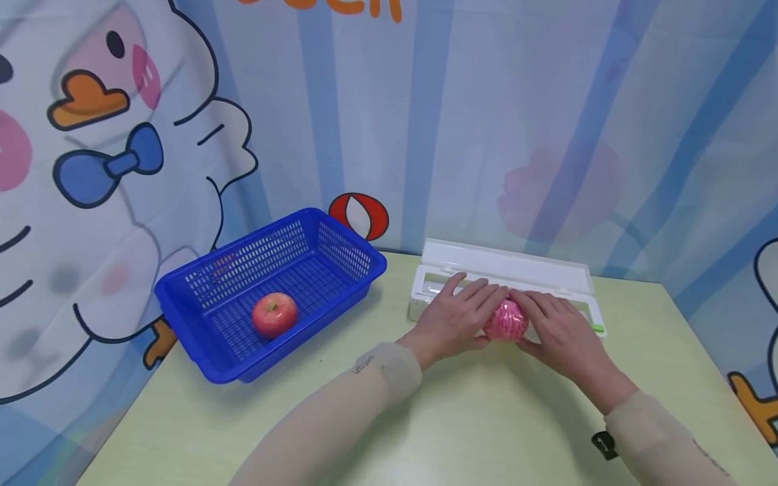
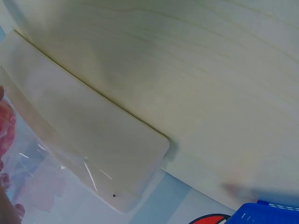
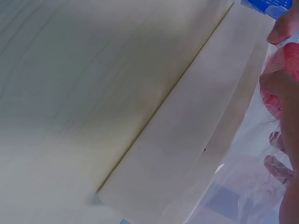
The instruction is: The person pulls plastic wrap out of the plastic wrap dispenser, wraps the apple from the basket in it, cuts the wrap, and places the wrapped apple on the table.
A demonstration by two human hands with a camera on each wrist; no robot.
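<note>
Between my two hands is a red apple (image 1: 506, 321) with clear, shiny film over it, held above the near edge of a long white film dispenser box (image 1: 419, 305). My left hand (image 1: 458, 314) holds the apple from the left, thumb low and fingers reaching over the box. From the other side my right hand (image 1: 562, 331) grips it, thumb beneath. In the right wrist view, thumbs press near the apple (image 3: 291, 58), and cling film (image 3: 229, 186) stretches beside the box. The left wrist view shows film (image 2: 51, 177) along the box too. The dispenser's lid (image 1: 504, 261) stands raised behind.
To the left stands a blue plastic basket (image 1: 316, 331) with another red apple (image 1: 275, 315) inside it. A printed cloth (image 1: 377, 121) hangs behind the pale wooden table (image 1: 462, 418). A small black tag (image 1: 604, 445) is beside the right sleeve.
</note>
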